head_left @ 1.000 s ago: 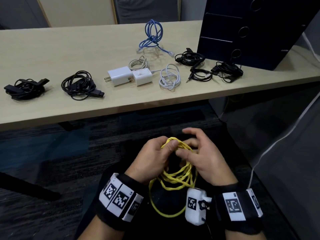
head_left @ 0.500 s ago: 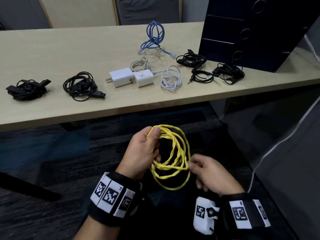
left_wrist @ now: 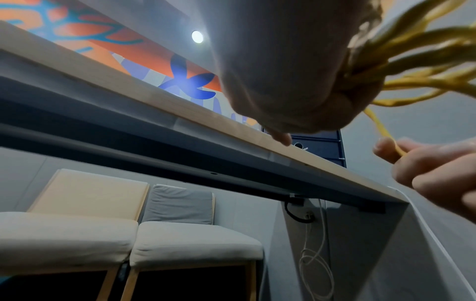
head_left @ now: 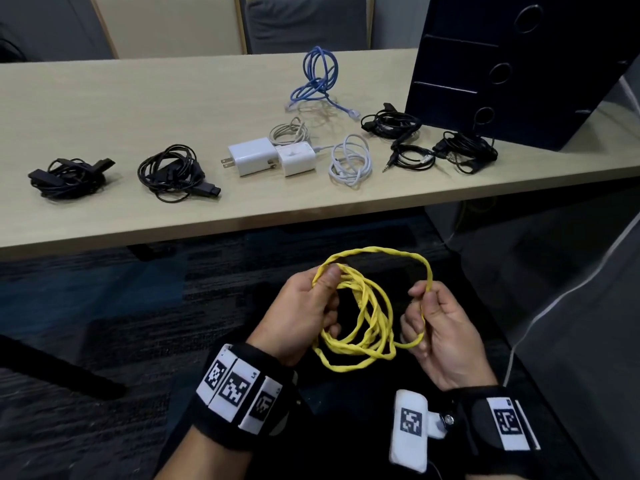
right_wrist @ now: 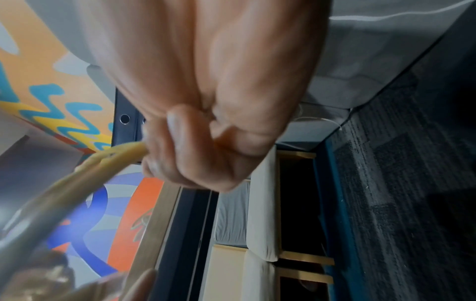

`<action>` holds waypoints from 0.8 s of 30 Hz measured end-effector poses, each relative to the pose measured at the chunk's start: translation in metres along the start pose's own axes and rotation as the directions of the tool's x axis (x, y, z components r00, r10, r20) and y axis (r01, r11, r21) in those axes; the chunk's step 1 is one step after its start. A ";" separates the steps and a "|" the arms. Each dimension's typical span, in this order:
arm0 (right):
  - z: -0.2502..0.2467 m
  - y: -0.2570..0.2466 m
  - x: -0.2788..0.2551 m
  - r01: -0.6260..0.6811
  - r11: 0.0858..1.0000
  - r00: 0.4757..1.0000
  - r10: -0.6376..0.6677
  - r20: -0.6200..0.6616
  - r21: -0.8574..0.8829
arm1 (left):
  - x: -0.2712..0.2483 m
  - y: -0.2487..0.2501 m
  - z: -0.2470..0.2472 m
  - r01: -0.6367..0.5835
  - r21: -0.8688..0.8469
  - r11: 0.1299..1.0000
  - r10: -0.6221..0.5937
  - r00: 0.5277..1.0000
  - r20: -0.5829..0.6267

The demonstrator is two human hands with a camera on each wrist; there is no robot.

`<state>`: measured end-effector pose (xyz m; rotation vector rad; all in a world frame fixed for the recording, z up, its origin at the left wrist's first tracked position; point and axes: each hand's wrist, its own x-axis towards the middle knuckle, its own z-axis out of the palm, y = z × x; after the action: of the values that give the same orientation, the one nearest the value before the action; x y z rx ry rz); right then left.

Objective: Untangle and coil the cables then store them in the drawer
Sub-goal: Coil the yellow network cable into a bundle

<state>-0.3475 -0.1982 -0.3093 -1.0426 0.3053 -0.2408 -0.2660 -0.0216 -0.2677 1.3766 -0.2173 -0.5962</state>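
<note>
A yellow cable (head_left: 367, 317) hangs in loose loops between my hands, below the table's front edge. My left hand (head_left: 304, 313) pinches the gathered loops at their top between thumb and fingers; the bunched yellow cable (left_wrist: 401, 67) shows in its grip. My right hand (head_left: 440, 327) grips one strand of the cable to the right of the coil, and the strand arcs over from it to the left hand. In the right wrist view the yellow cable (right_wrist: 103, 163) leaves the curled fingers (right_wrist: 180, 154). The dark blue drawer unit (head_left: 512, 64) stands shut at the table's far right.
On the wooden table (head_left: 138, 105) lie two black cable bundles (head_left: 169, 173) at the left, two white chargers (head_left: 270, 161), a white cable (head_left: 349, 161), a blue cable (head_left: 317, 81) and more black cables (head_left: 464, 150) by the drawers. Dark carpet (head_left: 104, 323) lies below.
The hands have drawn apart. My right hand dropped from the coil's top, then rose to the right, pulling out a new wide loop of cable while the left kept hold.
</note>
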 end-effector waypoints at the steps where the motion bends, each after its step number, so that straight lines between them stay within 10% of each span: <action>1: -0.001 0.001 0.000 -0.002 1.000 1.000 0.002 0.019 0.000 | -0.001 0.000 0.000 0.012 -0.006 1.000 -0.012 1.000 0.018; 6: 0.003 0.003 0.002 -0.015 1.000 1.000 0.015 0.002 0.012 | -0.003 0.004 0.002 0.040 -0.022 0.999 -0.039 0.996 0.076; 12: 0.009 0.008 0.008 -0.010 0.926 0.974 -0.076 -0.213 -0.378 | 0.008 0.000 -0.001 -0.040 0.043 0.998 0.043 0.997 -0.066; 17: 0.030 -0.024 -0.005 0.310 0.505 0.852 -0.523 0.000 -0.806 | 0.015 -0.006 -0.005 -0.079 0.369 0.926 0.165 0.964 -0.207; 20: 0.056 -0.028 -0.016 0.457 0.412 0.867 -0.404 0.291 -0.788 | 0.017 -0.007 -0.001 -0.118 0.520 0.846 0.261 0.942 -0.211; 24: 0.073 -0.017 -0.016 0.256 0.125 0.942 -0.254 0.219 -0.959 | 0.017 -0.010 0.006 -0.134 0.639 0.758 0.324 0.927 -0.190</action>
<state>-0.3373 -0.1422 -0.2582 -2.4903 0.2568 -0.3641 -0.2573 -0.0359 -0.2795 2.0202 -0.3614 -0.0899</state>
